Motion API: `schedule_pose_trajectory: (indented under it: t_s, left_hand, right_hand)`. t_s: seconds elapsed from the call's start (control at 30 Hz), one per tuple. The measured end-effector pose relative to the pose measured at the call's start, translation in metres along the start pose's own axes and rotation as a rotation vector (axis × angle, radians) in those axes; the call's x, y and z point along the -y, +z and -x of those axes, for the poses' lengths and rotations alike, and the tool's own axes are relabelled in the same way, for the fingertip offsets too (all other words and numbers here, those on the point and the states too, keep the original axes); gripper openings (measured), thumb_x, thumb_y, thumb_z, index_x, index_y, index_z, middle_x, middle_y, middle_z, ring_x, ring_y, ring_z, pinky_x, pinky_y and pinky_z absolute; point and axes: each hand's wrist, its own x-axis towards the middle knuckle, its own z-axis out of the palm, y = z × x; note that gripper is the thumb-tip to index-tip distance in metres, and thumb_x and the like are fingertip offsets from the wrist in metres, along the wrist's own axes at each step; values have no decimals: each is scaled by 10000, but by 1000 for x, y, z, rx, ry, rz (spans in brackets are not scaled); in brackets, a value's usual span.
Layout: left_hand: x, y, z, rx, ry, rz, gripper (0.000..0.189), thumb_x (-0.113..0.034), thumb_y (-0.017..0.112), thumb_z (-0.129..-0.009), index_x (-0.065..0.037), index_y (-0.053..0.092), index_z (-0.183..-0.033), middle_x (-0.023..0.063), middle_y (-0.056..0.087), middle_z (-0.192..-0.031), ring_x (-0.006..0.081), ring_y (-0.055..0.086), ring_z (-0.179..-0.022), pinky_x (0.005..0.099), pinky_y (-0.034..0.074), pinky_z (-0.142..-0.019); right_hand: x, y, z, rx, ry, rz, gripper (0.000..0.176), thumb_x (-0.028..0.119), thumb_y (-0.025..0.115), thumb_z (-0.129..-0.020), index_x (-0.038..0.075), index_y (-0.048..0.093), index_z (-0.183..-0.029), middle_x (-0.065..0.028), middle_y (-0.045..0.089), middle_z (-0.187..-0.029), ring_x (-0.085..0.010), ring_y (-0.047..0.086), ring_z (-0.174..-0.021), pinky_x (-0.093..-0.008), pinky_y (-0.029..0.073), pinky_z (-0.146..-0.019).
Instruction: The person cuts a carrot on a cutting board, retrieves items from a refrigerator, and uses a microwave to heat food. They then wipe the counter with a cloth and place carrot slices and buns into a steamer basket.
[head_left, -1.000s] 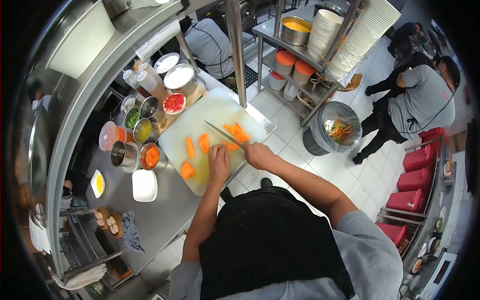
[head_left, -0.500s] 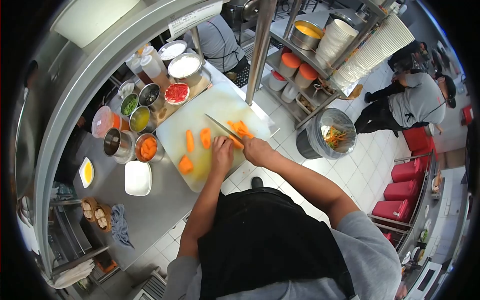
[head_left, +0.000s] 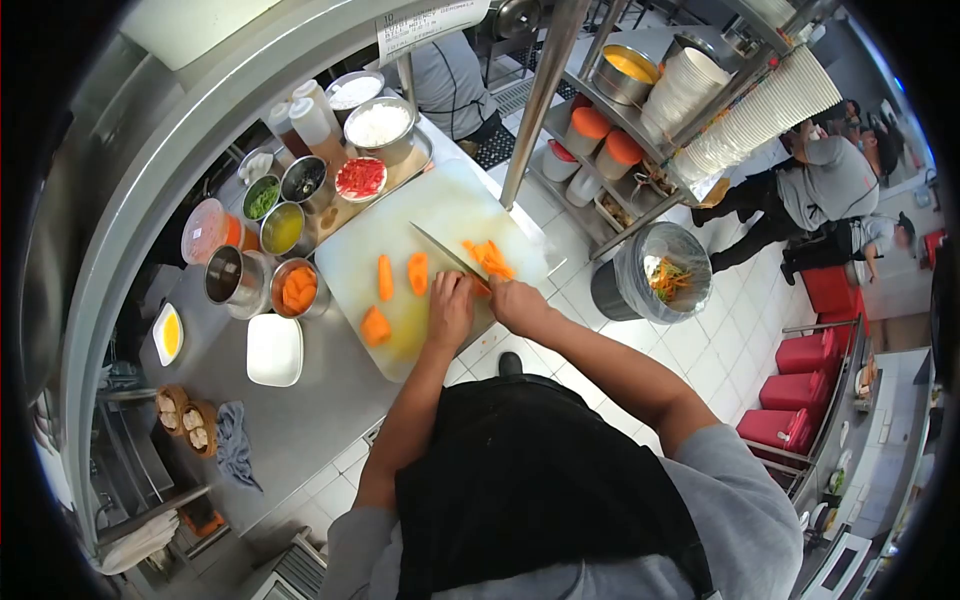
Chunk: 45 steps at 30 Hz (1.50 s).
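On the white cutting board (head_left: 350, 245), my right hand (head_left: 517, 307) is wrapped round the handle of a knife (head_left: 440, 246). The blade points up and left over the board. My left hand (head_left: 452, 308), fingers bent, presses on a piece of carrot (head_left: 481, 288) close to the blade; most of that piece is hidden by hands and knife. Cut carrot slices (head_left: 488, 258) lie in a small pile beyond the blade. Left of my hands rest a narrow carrot piece (head_left: 385, 278), a flat carrot piece (head_left: 418, 273) and a chunkier carrot piece (head_left: 376, 326).
Metal containers border the board's left side, one with carrot pieces (head_left: 297, 288). Nearby are a white square dish (head_left: 274, 350), squeeze bottles (head_left: 315, 125) and a bowl of red strips (head_left: 360, 178). A lined bin (head_left: 655, 275) stands right, below a shelf rack (head_left: 640, 150). Co-workers (head_left: 825, 180) stand farther off.
The view has shifted slightly. Both hands stay at the carrot, with the knife still against it. In the background one co-worker has changed posture and another person has come into sight.
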Motion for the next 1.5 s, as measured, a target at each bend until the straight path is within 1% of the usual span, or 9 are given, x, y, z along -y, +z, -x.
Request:
schedule_pose_trajectory:
  t_s: [0.83,0.93,1.0,1.13,1.23,1.33,1.4,1.47,1.5]
  left_hand:
    - [4,2,10,40,-26,17,50,1,622,-860,16,606,-905,163,540,-967,380,524,-959,470,459,-861]
    - [3,-7,4,71,-25,-14,157,-3,581,-878,-3,623,-1028,174,546,-1018,380,537,-1010,467,457,-882]
    - [-19,-28,6,-82,-107,118,249,-23,569,-896,19,622,-1136,201,568,-1105,392,545,-1057,475,450,-918]
    - [-55,-63,1,22,46,45,310,-39,567,-903,40,612,-1200,215,574,-1182,398,540,-1150,489,432,-979]
    - [-69,-63,-11,185,268,-45,308,-100,579,-923,34,610,-1198,200,576,-1238,377,527,-1227,519,390,-1048]
    - [-74,-54,-21,335,253,-235,334,-164,559,-961,19,605,-1236,199,562,-1302,348,490,-1311,519,345,-1109]
    - [-76,-49,-30,564,93,-320,373,-214,529,-993,18,591,-1278,209,530,-1382,323,463,-1352,521,304,-1157]
    - [-72,-38,-30,429,122,-321,375,-196,548,-985,28,589,-1283,225,531,-1385,344,460,-1357,524,302,-1163]
    - [-71,-36,-29,300,179,-312,380,-179,568,-976,37,587,-1288,242,532,-1388,365,458,-1361,527,300,-1168]
  right_hand:
    - [-10,24,-6,-27,33,-70,245,191,534,-945,-20,515,-1068,-261,675,-775,-450,682,-714,-540,555,-643]
    - [-12,2,-2,-116,-3,-82,256,201,548,-942,-17,512,-1072,-260,669,-765,-447,675,-705,-544,543,-627]
    - [-5,-9,16,-196,19,-106,296,223,581,-937,-16,506,-1095,-262,663,-819,-438,676,-721,-531,548,-635]
    - [-4,-12,34,-272,84,-163,345,221,616,-919,-26,480,-1120,-278,641,-895,-449,674,-754,-534,552,-658]
    - [-6,-2,39,-330,80,-244,375,198,655,-895,-27,464,-1127,-291,606,-965,-459,670,-771,-536,555,-663]
    - [-6,5,46,-320,54,-322,443,164,704,-855,-25,459,-1172,-300,583,-1037,-462,668,-808,-535,560,-680]
    - [-8,15,49,-334,17,-335,455,164,699,-857,-28,458,-1191,-297,585,-1039,-465,664,-842,-538,556,-718]
    - [-10,20,50,-254,68,-346,493,158,688,-859,-29,467,-1258,-305,593,-1064,-473,645,-941,-545,529,-837]
    - [-19,31,44,-285,74,-326,485,163,694,-861,-21,471,-1250,-301,593,-1081,-478,639,-942,-540,534,-808]
